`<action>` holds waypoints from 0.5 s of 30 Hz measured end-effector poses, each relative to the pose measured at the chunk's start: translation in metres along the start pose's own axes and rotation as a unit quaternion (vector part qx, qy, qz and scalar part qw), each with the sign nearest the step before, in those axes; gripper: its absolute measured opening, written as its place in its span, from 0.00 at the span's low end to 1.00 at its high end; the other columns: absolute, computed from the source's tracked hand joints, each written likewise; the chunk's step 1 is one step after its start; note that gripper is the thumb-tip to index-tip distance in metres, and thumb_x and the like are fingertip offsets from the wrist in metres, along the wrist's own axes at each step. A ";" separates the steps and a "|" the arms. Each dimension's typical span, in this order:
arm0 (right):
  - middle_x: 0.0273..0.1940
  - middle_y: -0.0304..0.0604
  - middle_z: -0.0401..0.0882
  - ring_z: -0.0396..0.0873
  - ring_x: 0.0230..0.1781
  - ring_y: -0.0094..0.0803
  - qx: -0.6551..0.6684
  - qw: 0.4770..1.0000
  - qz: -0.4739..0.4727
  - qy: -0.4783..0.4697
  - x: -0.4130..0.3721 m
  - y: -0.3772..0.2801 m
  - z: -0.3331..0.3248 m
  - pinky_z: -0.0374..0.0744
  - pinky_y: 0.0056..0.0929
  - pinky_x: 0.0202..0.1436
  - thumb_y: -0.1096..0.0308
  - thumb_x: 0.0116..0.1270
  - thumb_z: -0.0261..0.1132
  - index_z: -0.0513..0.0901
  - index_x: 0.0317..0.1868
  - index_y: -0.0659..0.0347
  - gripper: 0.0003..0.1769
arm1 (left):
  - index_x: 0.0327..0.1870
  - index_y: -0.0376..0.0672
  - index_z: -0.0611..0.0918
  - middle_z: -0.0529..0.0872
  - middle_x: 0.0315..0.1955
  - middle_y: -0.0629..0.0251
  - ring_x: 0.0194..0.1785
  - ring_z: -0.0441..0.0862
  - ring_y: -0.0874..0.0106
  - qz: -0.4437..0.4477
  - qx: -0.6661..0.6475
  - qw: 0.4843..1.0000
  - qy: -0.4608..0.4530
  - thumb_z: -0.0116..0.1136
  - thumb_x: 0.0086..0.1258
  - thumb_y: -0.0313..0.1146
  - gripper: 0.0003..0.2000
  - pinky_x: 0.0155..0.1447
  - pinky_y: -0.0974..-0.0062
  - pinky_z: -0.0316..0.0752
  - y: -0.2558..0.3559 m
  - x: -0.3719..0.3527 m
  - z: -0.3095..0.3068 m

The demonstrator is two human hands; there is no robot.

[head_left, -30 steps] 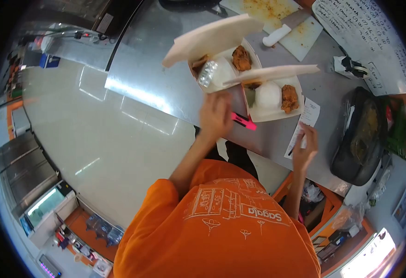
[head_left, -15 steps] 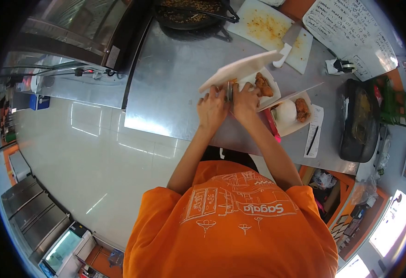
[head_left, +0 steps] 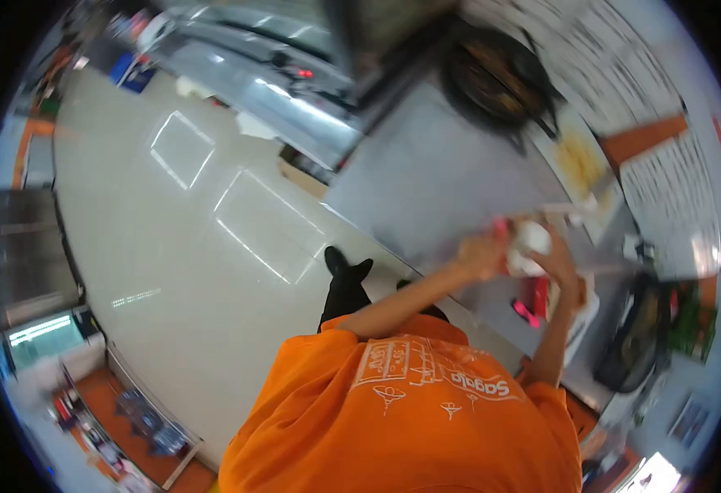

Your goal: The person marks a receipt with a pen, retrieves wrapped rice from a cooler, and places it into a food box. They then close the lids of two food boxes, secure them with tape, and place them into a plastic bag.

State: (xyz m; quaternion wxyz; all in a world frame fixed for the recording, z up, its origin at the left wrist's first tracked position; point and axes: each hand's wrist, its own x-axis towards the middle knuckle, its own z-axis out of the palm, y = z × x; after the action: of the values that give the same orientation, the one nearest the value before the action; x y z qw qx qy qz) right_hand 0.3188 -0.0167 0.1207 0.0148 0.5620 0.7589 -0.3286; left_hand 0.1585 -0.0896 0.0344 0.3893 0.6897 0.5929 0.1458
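Note:
The view is blurred by motion. An open food box (head_left: 518,261) with a white mound that looks like rice (head_left: 531,238) is between my hands above the steel table. My left hand (head_left: 482,255) grips its left side, and my right hand (head_left: 556,264) has its fingers curled round the right side. A pink object (head_left: 526,313) and a red strip (head_left: 540,296) lie just below the box. Beyond my right wrist is another pale box (head_left: 581,320), partly hidden.
A dark wok (head_left: 496,80) stands at the table's far side. Nearby lies a stained cutting board (head_left: 574,160). A black case (head_left: 633,333) and a green basket (head_left: 693,319) are at the right. Handwritten sheets (head_left: 671,201) stand behind.
The view has turned, bringing more floor and my feet into sight. My hands have gone from the lidded box with chicken to a box with the white mound, now held between them.

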 end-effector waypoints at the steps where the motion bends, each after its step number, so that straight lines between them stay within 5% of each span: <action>1: 0.52 0.52 0.74 0.71 0.55 0.42 0.061 0.996 -0.055 0.017 -0.001 0.015 -0.003 0.69 0.35 0.57 0.63 0.41 0.70 0.71 0.56 0.60 0.37 | 0.58 0.36 0.63 0.71 0.53 0.48 0.49 0.75 0.51 0.033 0.001 0.998 -0.059 0.56 0.56 0.51 0.34 0.49 0.54 0.72 -0.001 -0.020 -0.023; 3: 0.55 0.47 0.68 0.68 0.56 0.38 0.049 0.992 -0.075 0.090 -0.019 0.034 -0.005 0.67 0.34 0.59 0.67 0.43 0.67 0.64 0.60 0.61 0.40 | 0.64 0.38 0.59 0.70 0.53 0.49 0.52 0.73 0.52 0.233 -0.087 0.969 -0.002 0.55 0.58 0.53 0.38 0.51 0.55 0.70 -0.041 -0.057 -0.027; 5: 0.53 0.48 0.67 0.66 0.57 0.39 0.170 0.982 0.024 0.078 -0.063 -0.102 -0.018 0.64 0.34 0.61 0.71 0.40 0.63 0.63 0.60 0.59 0.40 | 0.66 0.41 0.59 0.70 0.54 0.51 0.52 0.75 0.58 0.348 -0.116 0.924 -0.109 0.54 0.62 0.51 0.35 0.50 0.60 0.72 -0.081 -0.107 -0.089; 8: 0.52 0.47 0.66 0.65 0.56 0.39 0.168 0.983 -0.039 0.058 -0.076 -0.194 0.010 0.63 0.33 0.61 0.72 0.34 0.61 0.63 0.58 0.59 0.42 | 0.64 0.43 0.63 0.71 0.54 0.54 0.50 0.77 0.66 0.280 -0.370 0.849 -0.252 0.52 0.65 0.48 0.30 0.48 0.68 0.74 -0.149 -0.182 -0.201; 11: 0.50 0.46 0.67 0.66 0.54 0.39 0.120 0.981 -0.148 -0.027 -0.041 -0.340 0.057 0.64 0.34 0.60 0.72 0.31 0.65 0.66 0.56 0.60 0.42 | 0.64 0.43 0.63 0.72 0.53 0.56 0.48 0.78 0.71 0.227 -0.491 0.835 -0.102 0.49 0.68 0.49 0.28 0.48 0.74 0.74 -0.229 -0.228 -0.268; 15: 0.47 0.51 0.67 0.67 0.50 0.46 -0.008 0.964 -0.251 -0.086 0.046 -0.534 0.142 0.71 0.37 0.53 0.66 0.34 0.72 0.70 0.54 0.55 0.40 | 0.65 0.41 0.61 0.72 0.53 0.56 0.50 0.77 0.68 0.050 -0.573 0.814 -0.085 0.46 0.69 0.51 0.30 0.51 0.73 0.74 -0.299 -0.297 -0.395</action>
State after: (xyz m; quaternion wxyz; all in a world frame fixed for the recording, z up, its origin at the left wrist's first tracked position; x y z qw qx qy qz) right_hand -0.2085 -0.1323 0.2485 0.0014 0.3229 0.8740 -0.3631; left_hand -0.3896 -0.2242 0.1579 0.7551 0.3805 0.3308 0.4191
